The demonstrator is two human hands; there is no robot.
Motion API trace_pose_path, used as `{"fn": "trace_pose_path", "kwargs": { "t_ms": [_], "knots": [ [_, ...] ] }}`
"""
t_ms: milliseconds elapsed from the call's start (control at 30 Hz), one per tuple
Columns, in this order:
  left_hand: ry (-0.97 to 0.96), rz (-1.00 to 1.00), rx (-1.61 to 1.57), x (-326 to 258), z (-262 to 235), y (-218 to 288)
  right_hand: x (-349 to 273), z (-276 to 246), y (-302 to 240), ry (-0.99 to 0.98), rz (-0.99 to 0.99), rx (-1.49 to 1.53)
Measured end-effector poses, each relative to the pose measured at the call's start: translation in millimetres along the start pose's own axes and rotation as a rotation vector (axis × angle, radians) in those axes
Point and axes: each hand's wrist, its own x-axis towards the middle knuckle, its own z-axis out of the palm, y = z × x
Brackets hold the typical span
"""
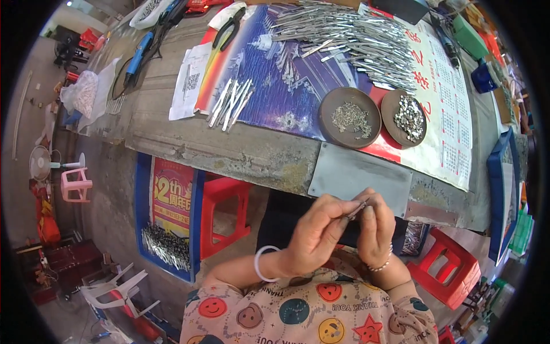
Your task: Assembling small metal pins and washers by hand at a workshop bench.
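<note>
My left hand and my right hand meet just in front of the table edge. Between their closed fingertips is a thin metal strip, mostly covered by the fingers. Just beyond the hands lies a flat grey metal plate on the table edge. A round brown bowl behind it contains small metal pins. Touching or nearly touching that bowl, another brown bowl has small shiny metal bits in it.
A large heap of metal strips covers the table's far side; several more strips lie left of the bowls. Black-handled pliers and a blue tool are farther left. Red stools and a blue tray stand below the table.
</note>
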Motion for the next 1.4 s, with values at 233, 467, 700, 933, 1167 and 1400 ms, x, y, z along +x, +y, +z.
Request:
{"fn": "trace_pose_path", "kwargs": {
  "t_ms": [233,467,700,933,1167,1400],
  "knots": [
    [0.200,0.060,0.846,82,-105,-14,2,-17,6,0.148,-0.089,-0.032],
    [0.133,0.066,1.489,120,-145,-51,-18,-32,20,0.191,-0.006,-0.297],
    [-0.007,0.208,1.091,199,-89,-62,-20,-31,38,0.291,-0.127,-0.442],
    [-0.070,0.077,1.320,247,-76,-117,-21,-30,45,0.285,-0.200,-0.415],
    [-0.139,0.051,1.344,226,-103,-100,-19,-36,48,0.263,-0.261,-0.407],
    [-0.292,0.017,1.307,207,-116,-75,-16,-37,47,0.244,-0.295,-0.442]
  ]
}}
